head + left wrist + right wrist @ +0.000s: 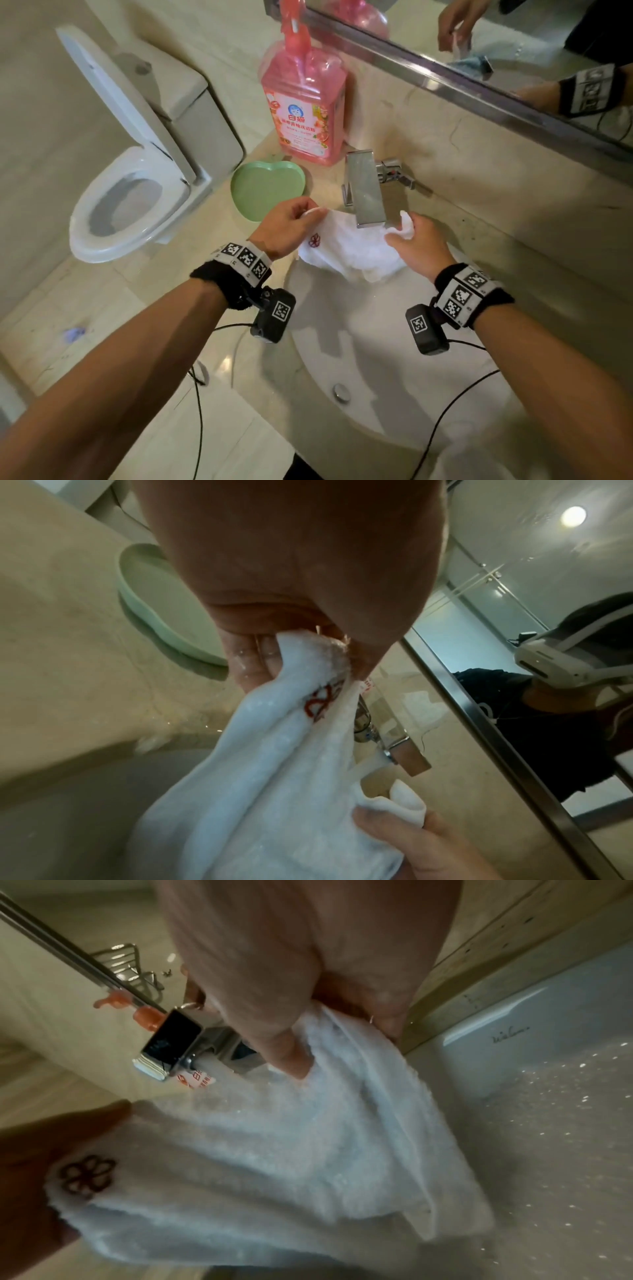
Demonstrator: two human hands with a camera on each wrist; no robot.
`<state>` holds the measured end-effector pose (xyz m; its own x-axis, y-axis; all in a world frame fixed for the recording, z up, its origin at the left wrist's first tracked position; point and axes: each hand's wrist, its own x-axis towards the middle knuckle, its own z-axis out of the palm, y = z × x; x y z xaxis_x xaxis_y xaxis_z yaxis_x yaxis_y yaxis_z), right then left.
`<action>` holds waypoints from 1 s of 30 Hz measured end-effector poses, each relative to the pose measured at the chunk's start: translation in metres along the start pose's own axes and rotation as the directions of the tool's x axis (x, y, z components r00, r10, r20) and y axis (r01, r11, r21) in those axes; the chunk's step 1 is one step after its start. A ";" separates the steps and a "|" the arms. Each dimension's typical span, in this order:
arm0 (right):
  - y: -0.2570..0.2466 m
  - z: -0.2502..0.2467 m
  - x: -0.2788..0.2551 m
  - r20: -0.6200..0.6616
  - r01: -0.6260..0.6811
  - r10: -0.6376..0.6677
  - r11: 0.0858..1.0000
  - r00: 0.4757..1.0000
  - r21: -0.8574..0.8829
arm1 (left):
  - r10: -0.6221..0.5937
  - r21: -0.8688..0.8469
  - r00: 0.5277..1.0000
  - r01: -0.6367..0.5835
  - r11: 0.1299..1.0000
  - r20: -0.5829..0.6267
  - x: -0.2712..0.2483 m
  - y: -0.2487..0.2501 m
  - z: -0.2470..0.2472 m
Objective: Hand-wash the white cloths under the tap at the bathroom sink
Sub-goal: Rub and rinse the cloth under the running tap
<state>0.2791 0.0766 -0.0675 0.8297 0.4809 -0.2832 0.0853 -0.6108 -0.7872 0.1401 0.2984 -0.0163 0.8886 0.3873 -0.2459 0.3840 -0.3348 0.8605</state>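
Observation:
A white cloth [349,248] with a small red flower mark hangs stretched between my two hands over the white sink [376,342], right under the chrome tap [366,192]. My left hand [294,222] pinches the cloth's left corner [308,664] near the flower. My right hand [411,236] grips the bunched right end [335,1042]. In the wrist views water runs from the tap spout [171,1045] onto the cloth [274,1137]. The cloth's lower edge sags into the basin.
A green heart-shaped dish [267,190] lies on the counter left of the tap, a pink detergent pump bottle [305,102] behind it. The mirror [513,41] runs along the wall. An open toilet [130,192] stands to the left. Droplets speckle the basin [548,1123].

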 end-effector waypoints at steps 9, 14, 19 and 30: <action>0.005 -0.001 -0.009 0.166 -0.315 0.286 0.931 0.944 0.183 | -0.082 0.091 0.995 0.077 0.993 0.056 -0.003 -0.007 0.019; -0.009 0.009 -0.012 0.310 -0.307 0.202 0.887 0.929 0.343 | -0.130 0.194 0.988 0.113 0.974 0.078 0.006 -0.003 0.045; -0.019 0.022 -0.015 0.128 -0.059 0.031 0.973 0.991 0.221 | -0.221 0.183 0.967 0.195 0.963 0.131 0.013 0.005 0.065; -0.021 0.029 -0.027 0.302 0.292 -0.228 0.938 0.926 -0.188 | -0.400 -0.026 0.910 0.404 0.914 0.110 0.011 0.008 0.080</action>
<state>0.2389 0.0942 -0.0588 0.5822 0.7742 -0.2484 0.4256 -0.5505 -0.7182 0.1730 0.2316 -0.0479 0.6828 0.3921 -0.6165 0.7039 -0.1270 0.6988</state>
